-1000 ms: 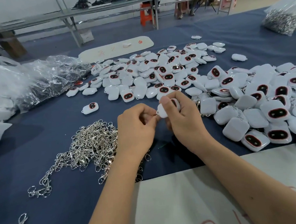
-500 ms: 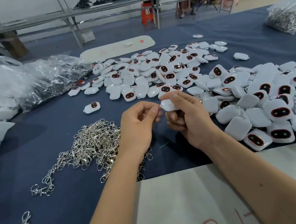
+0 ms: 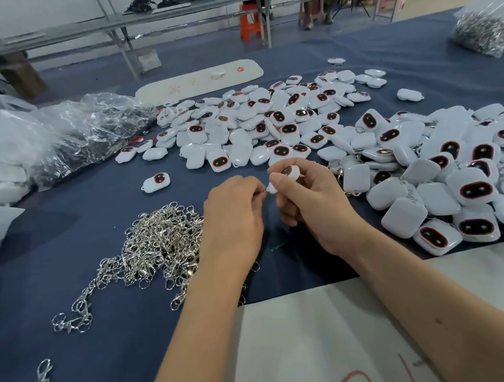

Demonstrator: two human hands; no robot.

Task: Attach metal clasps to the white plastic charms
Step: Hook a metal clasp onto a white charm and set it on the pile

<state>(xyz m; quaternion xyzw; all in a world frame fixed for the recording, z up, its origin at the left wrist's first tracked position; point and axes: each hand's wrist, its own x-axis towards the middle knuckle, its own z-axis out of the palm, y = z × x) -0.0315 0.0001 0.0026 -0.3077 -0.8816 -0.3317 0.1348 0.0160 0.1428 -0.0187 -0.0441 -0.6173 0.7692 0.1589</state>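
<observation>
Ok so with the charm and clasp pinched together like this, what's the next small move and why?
Probably ease the clasp's ring through the charm's loop: the left hand pinches metal right at the corner of the charm that the right hand grips, and whether it is hooked cannot be told.

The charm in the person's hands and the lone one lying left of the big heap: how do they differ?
The held charm is up off the table, pinched in the right hand, while the lone charm lies flat on the blue cloth, untouched. The left hand pinches something small and metallic against the held charm's end; nothing is at the lone charm. Both are white with a dark, red-rimmed oval.
</observation>
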